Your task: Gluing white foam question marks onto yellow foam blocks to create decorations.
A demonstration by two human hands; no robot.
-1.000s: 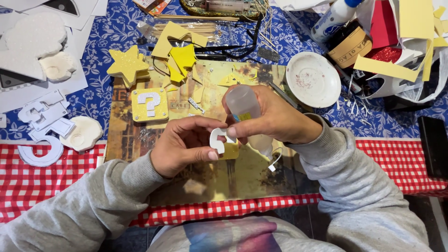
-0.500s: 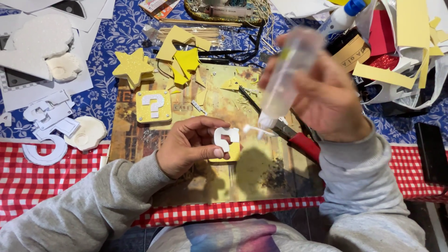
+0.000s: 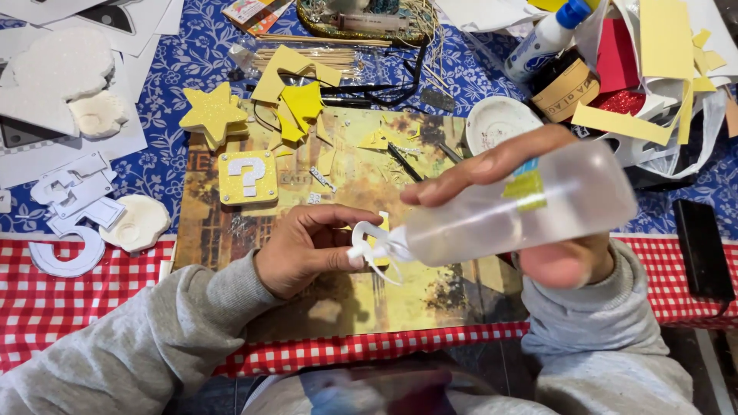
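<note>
Glue bottle (image 3: 515, 211): clear squeeze bottle, lying almost sideways in the head view, its white nozzle pointing left and slightly down toward the left hand.
Right hand (image 3: 538, 207): clenched around the bottle's wide end, fingers over the top, thumb under it; raised close to the camera.
Left hand (image 3: 307, 246): just left of the nozzle, fingers curled in a pinch on a small white cutout (image 3: 369, 240); wrist resting on the mat.
White cutout: at the left fingertips, right at the nozzle tip, over a small yellow piece; whether nozzle and cutout touch cannot be told.
Mat (image 3: 430, 292): brownish picture board under both hands, lying on a red checked cloth (image 3: 77, 300).
Question-mark block (image 3: 247, 177): yellow square with a white mark, beyond the left hand and to its left.
Yellow star (image 3: 214, 114): farther off, past the block, on the blue flowered cloth.
White plate (image 3: 501, 123): just beyond the right hand's fingers.
White foam shapes (image 3: 84, 223): well left of the left hand, by the edge of the checked cloth.
Black phone (image 3: 701, 250): right of the right hand, flat on the cloth.
Yellow paper strips (image 3: 626, 123): beyond the right hand, in a heap of scraps.
</note>
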